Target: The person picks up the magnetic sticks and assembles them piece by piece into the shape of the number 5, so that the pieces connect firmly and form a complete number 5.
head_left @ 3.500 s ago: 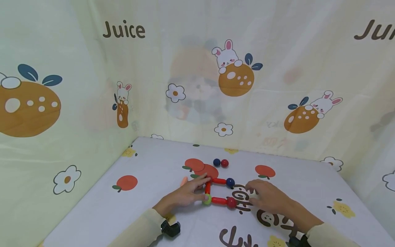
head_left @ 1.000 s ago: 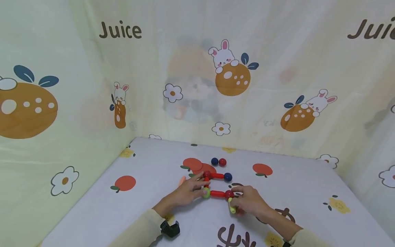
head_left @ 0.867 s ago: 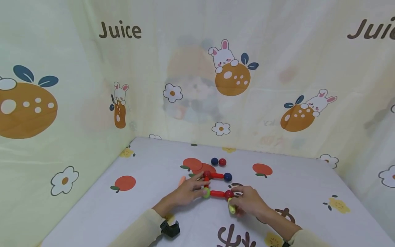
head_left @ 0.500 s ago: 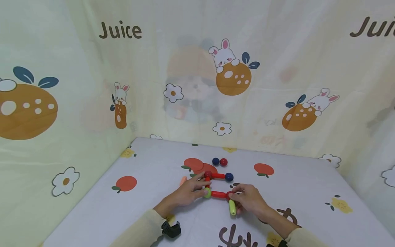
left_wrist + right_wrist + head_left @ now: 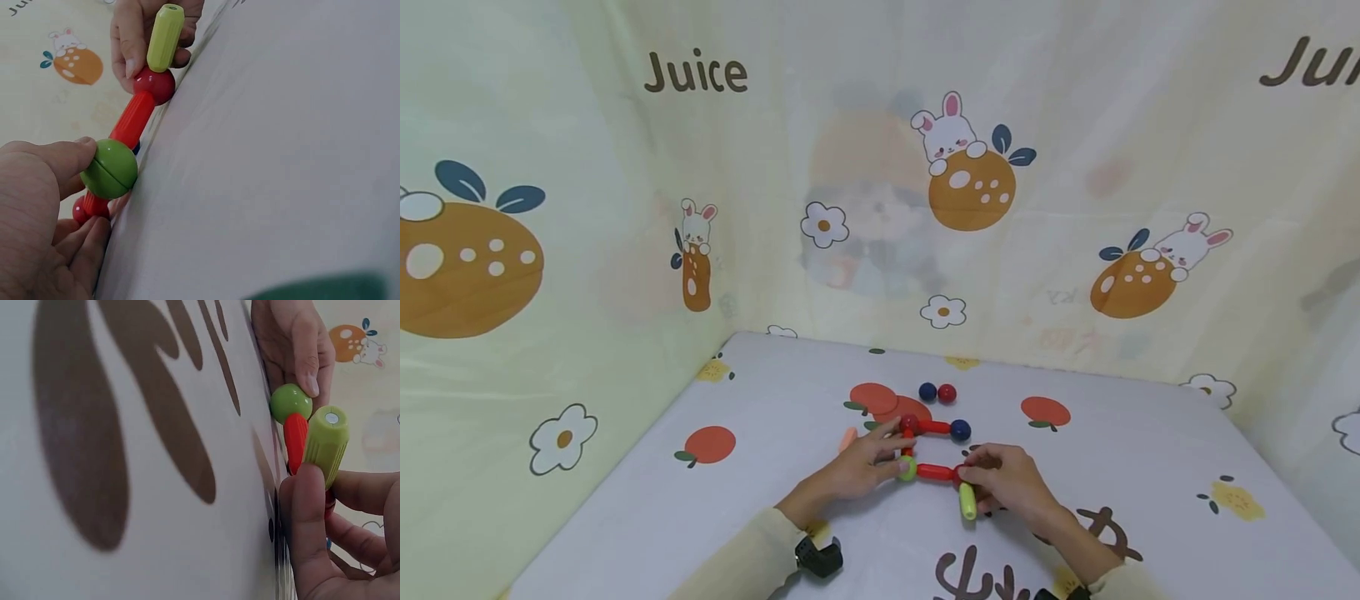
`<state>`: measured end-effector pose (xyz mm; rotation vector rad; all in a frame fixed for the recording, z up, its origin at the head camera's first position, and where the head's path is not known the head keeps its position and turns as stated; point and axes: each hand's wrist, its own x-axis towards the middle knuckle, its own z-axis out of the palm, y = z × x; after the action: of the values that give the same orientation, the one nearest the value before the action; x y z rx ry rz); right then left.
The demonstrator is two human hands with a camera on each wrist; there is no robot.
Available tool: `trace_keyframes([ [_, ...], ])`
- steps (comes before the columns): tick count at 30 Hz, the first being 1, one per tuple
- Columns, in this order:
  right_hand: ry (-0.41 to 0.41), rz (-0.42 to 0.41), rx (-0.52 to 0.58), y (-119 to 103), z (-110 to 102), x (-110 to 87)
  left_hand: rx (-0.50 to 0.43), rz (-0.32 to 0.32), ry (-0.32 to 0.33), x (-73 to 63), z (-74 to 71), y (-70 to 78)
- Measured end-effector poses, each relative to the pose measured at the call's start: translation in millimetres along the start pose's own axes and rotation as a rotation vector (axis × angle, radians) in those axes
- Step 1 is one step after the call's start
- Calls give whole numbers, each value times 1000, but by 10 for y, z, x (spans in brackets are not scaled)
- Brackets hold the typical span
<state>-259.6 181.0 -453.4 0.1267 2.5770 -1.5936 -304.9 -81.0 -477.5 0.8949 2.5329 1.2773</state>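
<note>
On the table, red rods and balls of a magnetic building set form a three-sided frame. My left hand (image 5: 860, 465) holds its left side, thumb on the green ball (image 5: 109, 169) and fingers by the far red ball (image 5: 909, 423). A red rod (image 5: 935, 472) runs from the green ball to the near red ball (image 5: 154, 85), which my right hand (image 5: 1009, 483) pinches. From that ball a yellow-green rod (image 5: 967, 502) sticks out toward me, its metal-tipped end free in the right wrist view. A dark blue ball (image 5: 960, 430) ends the far red rod (image 5: 934, 427).
Behind the frame, a loose blue ball (image 5: 928, 392) and a red ball (image 5: 947, 393) lie side by side. An orange-pink piece (image 5: 847, 439) lies beyond my left hand. The printed cloth (image 5: 647, 508) covers the table, with curtains behind and at the sides.
My right hand came in from the right with the yellow-green rod and set it against the near red ball. Its fingers then shifted from the rod onto the ball. My left hand stayed put.
</note>
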Motion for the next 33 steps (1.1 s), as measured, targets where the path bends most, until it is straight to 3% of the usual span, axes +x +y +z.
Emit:
trace_keyframes([
  [33,16,-42,7,98,9,53,-1,-21,-4,22,21,4],
])
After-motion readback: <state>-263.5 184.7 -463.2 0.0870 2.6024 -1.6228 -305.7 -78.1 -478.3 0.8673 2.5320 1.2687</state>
